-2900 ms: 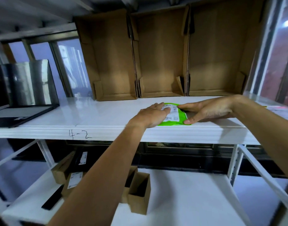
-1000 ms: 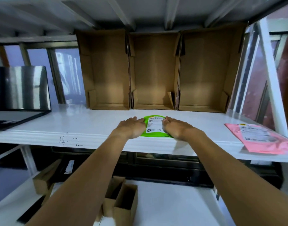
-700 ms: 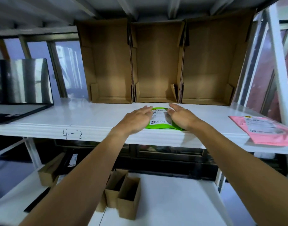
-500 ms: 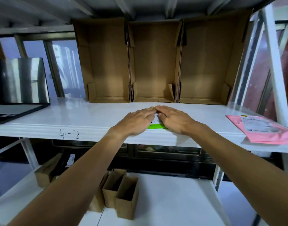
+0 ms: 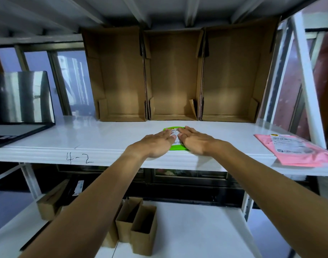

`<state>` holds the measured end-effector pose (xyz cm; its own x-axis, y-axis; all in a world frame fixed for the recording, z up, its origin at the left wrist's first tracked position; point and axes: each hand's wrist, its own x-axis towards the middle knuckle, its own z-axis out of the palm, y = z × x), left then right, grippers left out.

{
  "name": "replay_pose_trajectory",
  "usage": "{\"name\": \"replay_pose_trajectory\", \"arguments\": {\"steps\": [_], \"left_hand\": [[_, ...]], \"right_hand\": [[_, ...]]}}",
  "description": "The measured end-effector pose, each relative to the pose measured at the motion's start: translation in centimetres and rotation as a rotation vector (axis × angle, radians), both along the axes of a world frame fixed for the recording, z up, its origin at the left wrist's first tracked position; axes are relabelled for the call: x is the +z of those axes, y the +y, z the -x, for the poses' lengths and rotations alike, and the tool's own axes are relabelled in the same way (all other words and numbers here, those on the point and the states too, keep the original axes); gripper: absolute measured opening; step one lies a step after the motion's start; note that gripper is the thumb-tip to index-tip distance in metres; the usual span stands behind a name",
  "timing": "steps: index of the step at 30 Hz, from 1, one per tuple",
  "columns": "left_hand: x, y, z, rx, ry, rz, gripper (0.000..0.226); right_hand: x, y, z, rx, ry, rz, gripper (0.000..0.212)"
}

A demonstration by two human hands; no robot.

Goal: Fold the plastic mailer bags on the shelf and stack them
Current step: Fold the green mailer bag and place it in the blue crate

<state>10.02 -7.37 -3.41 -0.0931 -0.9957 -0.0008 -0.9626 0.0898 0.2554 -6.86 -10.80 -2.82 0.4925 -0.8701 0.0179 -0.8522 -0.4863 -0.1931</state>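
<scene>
Head view of a white shelf (image 5: 94, 138) with a handwritten mark (image 5: 79, 158) reading "4-2" on its front edge. Laid palm down and side by side, left hand (image 5: 155, 144) and right hand (image 5: 194, 142), both on the green mailer bag (image 5: 178, 147) near the front edge of the shelf, roughly at mid-width. Grip of both hands apart: fingers straight and close together, pressed flat on the bag, curled round nothing and pinching nothing. Index fingers nearly touching over the bag's white printed label (image 5: 175, 132); heels of both hands at the shelf lip. Bag mostly covered, with green showing only beyond the fingertips and in the wedge between the wrists; number of layers under the palms not discernible. At the far right of the same shelf, pink mailer bag (image 5: 297, 149), lying flat and spread out, label up, well apart from both hands. Against the back of the shelf, three open cardboard boxes (image 5: 174, 75) in a row, openings toward the camera, just behind the green bag. At the left end of the shelf, an open laptop (image 5: 21, 97). Below, smaller cardboard boxes (image 5: 139, 226) on the lower shelf (image 5: 187, 229), beside the left forearm.
</scene>
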Motion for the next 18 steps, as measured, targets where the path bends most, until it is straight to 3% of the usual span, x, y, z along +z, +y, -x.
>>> {"name": "replay_pose_trajectory", "arguments": {"steps": [8,18], "left_hand": [[-0.3,-0.4,-0.2,0.041,0.029,-0.012,0.064],[-0.1,-0.2,-0.2,0.048,0.08,0.004,0.063]], "right_hand": [[-0.9,-1.6,-0.3,-0.068,0.014,-0.016,0.061],[-0.5,-0.9,-0.4,-0.046,0.018,0.019,0.054]]}}
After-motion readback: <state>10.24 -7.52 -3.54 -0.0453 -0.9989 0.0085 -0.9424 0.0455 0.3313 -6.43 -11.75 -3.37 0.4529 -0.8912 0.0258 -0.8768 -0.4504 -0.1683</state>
